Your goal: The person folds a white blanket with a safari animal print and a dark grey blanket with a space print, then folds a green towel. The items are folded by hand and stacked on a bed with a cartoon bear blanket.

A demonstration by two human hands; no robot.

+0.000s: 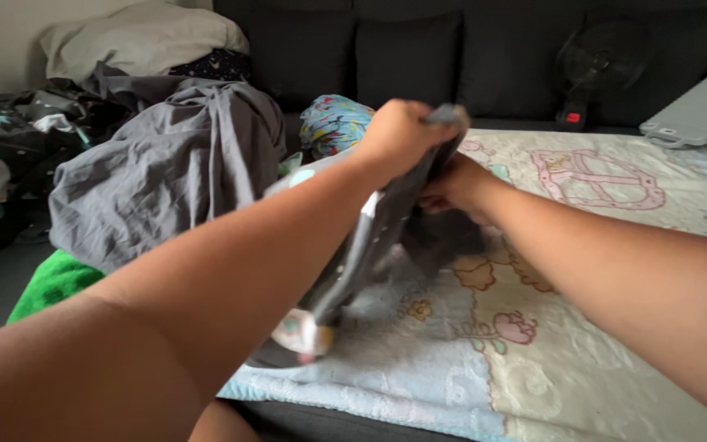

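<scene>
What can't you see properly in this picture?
Head view:
- Right hand: fingers hidden behind the dark grey garment.
- Garment's shape: motion-blurred, bunched, partly behind the left hand.
- Black fan: dark against the black sofa.
- Pale grey board: cut off by the right edge.

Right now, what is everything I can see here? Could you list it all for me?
Dark grey garment: one, grey with pale printed patches, held up between both hands over the blanket.
Blanket: one, pale blue and cream with pink cartoon prints, spread flat under the hands.
Grey sheet: one, crumpled heap, left of the blanket.
Green cloth: one, bright green, under the grey heap.
Patterned bundle: one, blue with coloured prints, behind the hands.
Sofa: one, black, along the back.
Fan: one, black, small, on the sofa.
Grey board: one, light grey, far right.
Pillow: one, off-white, top left.
Left hand: gripping the garment's top.
Right hand: holding the garment from behind.
</scene>
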